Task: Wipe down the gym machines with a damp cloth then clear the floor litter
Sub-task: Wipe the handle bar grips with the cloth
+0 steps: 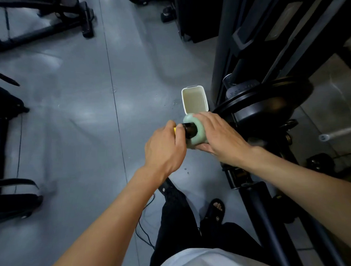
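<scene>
Left fingers: curled round the end of a black bar (190,129), thumb and forefinger closed near a yellow tip (174,130).
Left hand (165,149): knuckles up, gripping the bar end just left of the cloth.
Right fingers: curled over the top of a pale green cloth (196,132), thumb underneath it.
Right hand (219,138): holds the cloth, which is wrapped round the bar.
Cloth: bunched round the bar between the two hands, touching both.
Bar: juts left from a gym machine (269,100) with a black weight plate (256,107) on the right.
Tub: a white open container (194,99) stands on the grey floor (79,121), just beyond the cloth and beside the plate; its contents cannot be made out.
Floor: a seam runs from the far edge towards the near edge; dark machine frames (45,28) stand at the far left corner and along the left edge.
Below: a black sandal (215,210) and dark trousers near the near edge, with a thin cable (143,228) beside them.
</scene>
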